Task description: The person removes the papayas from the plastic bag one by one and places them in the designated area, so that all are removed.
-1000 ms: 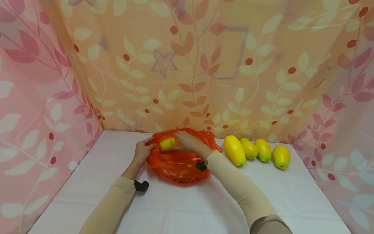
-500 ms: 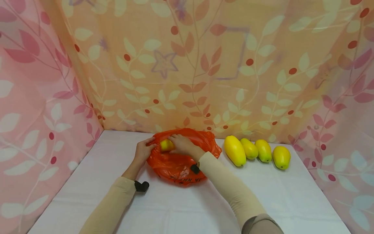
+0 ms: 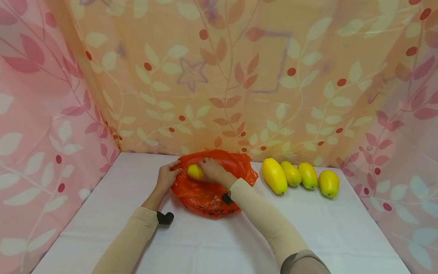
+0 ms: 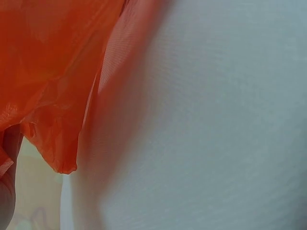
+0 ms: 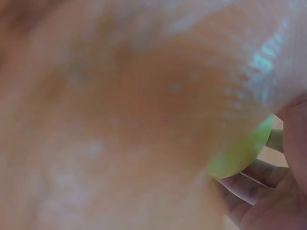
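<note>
- While my left hand (image 3: 166, 177) pinches the rim of the orange bag (image 3: 208, 194) at its left edge, the bag lies on the white table (image 3: 102, 236).
- My right hand (image 3: 213, 171) curls its fingers (image 5: 254, 175) round a yellow fruit (image 3: 195, 172) at the bag's mouth.
- Four more yellow fruits (image 3: 301, 177) sit in a row to the bag's right.
</note>
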{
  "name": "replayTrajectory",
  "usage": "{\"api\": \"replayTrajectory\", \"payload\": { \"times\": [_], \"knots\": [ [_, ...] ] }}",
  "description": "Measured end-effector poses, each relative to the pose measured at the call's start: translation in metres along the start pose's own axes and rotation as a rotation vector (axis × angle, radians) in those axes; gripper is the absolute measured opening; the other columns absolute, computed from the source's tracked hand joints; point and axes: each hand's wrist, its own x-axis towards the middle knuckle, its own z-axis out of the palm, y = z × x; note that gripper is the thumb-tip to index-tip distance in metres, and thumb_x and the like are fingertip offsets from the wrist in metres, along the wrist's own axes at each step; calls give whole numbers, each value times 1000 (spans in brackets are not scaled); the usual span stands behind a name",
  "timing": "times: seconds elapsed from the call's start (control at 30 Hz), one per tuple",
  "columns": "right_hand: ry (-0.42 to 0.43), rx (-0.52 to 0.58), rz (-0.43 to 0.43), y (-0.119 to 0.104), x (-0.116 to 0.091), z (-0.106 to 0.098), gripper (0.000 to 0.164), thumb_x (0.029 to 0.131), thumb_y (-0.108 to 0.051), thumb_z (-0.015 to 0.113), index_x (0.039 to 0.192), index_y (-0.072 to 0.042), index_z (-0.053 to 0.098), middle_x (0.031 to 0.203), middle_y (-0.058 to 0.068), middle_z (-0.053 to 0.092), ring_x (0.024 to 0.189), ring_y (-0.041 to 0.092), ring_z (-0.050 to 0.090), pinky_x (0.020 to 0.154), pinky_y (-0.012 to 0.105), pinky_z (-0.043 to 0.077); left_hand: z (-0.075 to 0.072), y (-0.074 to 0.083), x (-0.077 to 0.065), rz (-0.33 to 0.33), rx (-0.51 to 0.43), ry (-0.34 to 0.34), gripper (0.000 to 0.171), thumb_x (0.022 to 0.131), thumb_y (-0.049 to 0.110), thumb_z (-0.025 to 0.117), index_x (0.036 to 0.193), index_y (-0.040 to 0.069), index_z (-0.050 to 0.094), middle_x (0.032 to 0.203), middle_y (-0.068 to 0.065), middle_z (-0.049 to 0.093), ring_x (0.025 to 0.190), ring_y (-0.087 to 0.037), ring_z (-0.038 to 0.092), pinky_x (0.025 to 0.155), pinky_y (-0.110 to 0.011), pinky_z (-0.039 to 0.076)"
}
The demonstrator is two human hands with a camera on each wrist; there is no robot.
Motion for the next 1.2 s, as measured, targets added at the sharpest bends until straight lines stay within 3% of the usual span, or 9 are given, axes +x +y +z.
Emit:
{"api": "replayTrajectory", "payload": {
  "times": [0.3,0.83,1.2],
  "knots": [
    [-4,50,20,-1,-3,-3,59,90,-34,70,140,-13,48,127,10,53,110,23,52,101,34,49,0,-2,0,1,19,-1,42,94,6,61,135,0,55,142,-19,53,141,-29,40,116,-43,35],
    [-16,96,12,-5,-12,-6,59,87,-32,73,138,-12,49,135,10,52,124,25,50,110,37,43,0,-4,-1,-20,-2,-8,43,93,6,61,136,0,55,142,-18,53,141,-27,39,116,-42,34],
    [-11,98,15,-2,-15,-19,61,87,-35,73,139,-13,50,131,9,53,117,24,52,105,36,46,-3,-1,-1,-23,-21,-6,43,94,5,59,137,0,54,143,-18,52,142,-27,38,114,-42,38]
  ]
}}
